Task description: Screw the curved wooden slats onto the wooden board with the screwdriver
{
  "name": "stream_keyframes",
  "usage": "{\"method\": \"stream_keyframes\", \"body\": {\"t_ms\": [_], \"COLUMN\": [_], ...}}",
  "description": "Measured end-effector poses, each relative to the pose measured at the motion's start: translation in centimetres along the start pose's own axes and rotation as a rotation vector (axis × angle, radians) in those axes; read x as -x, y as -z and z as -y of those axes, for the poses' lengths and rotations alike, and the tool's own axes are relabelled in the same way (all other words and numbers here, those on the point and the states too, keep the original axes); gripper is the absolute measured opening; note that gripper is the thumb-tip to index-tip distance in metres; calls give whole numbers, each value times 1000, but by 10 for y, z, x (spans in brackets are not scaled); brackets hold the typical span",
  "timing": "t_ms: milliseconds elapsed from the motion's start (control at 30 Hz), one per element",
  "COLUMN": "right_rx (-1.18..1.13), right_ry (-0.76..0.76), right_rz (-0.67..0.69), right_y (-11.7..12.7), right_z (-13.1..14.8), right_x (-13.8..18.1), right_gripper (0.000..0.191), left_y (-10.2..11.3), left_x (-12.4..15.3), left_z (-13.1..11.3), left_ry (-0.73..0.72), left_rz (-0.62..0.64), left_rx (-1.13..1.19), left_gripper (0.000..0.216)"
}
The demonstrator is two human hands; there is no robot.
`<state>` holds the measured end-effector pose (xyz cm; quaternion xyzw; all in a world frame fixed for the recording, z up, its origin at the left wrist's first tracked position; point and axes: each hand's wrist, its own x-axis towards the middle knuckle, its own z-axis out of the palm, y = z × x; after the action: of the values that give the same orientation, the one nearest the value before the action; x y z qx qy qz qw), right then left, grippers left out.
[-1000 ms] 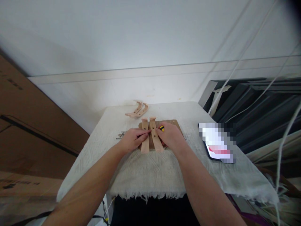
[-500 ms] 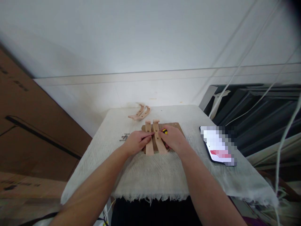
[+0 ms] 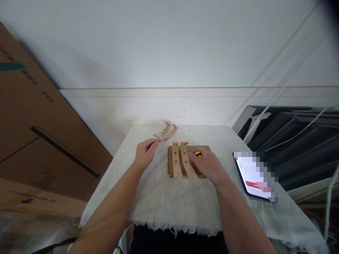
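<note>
My right hand (image 3: 207, 162) is closed around a tool with a yellow-and-black handle (image 3: 198, 154); its other end is hidden in my grip. My right fingertips touch the right one of two curved wooden brackets (image 3: 185, 158). Beside it lies the left bracket (image 3: 175, 162); both have drilled holes and rest on a piece of brown cardboard (image 3: 170, 164). My left hand (image 3: 146, 153) has its fingers pressed together, the tips at the near end of two more curved wooden brackets (image 3: 167, 133). Whether anything is pinched there does not show.
A pale fringed cloth (image 3: 159, 201) covers the table, which stands against a white wall. A phone with a lit screen (image 3: 253, 176) lies at the right. Large cardboard (image 3: 53, 141) leans at the left. Dark panels (image 3: 296, 130) and white cables stand beyond the right edge.
My left hand has left the near brackets and moved left and away, to the far pair. My right hand stays by the right bracket with the tool. The screws at the left are now hidden.
</note>
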<state>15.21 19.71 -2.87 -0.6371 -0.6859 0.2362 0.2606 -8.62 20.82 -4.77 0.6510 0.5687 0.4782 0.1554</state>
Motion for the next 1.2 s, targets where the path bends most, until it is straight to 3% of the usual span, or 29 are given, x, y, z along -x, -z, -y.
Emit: {"method": "stream_keyframes", "body": {"t_ms": [67, 167, 267, 500, 600, 700, 800, 933, 1000, 1100, 1200], "right_rx": [-57, -167, -248, -315, -237, -167, -118, -120, -132, -88, -104], "right_ry": [-3, -9, 79, 90, 69, 117, 146, 185, 253, 327, 324], "right_rz": [-74, -187, -308, -281, -261, -332, -383, -326, -314, -407, -476], "right_y": [3, 5, 5, 3, 8, 14, 16, 13, 11, 10, 10], "right_z": [2, 2, -1, 0, -1, -3, -6, -7, -6, -2, 3], "right_x": [4, 11, 16, 29, 33, 34, 34, 33, 32, 30, 30], "right_gripper": [26, 33, 48, 48, 43, 36, 34, 33, 31, 29, 25], "left_y": [6, 10, 16, 34, 35, 31, 25, 19, 17, 12, 4], "left_x": [-4, -7, -11, -15, -15, -15, -13, -10, -11, -12, -10], "left_z": [4, 10, 21, 48, 50, 48, 44, 39, 35, 26, 14], "left_ry": [15, 2, 15, 88, 90, 76, 87, 80, 40, -17, 50], "left_rz": [10, 179, 330, 494, 540, 572, 573, 539, 477, 342, 287], "left_rx": [-122, -388, -542, -501, -524, -571, -604, -595, -523, -360, -176], "left_gripper": [32, 29, 28, 30, 25, 21, 18, 19, 19, 19, 14]}}
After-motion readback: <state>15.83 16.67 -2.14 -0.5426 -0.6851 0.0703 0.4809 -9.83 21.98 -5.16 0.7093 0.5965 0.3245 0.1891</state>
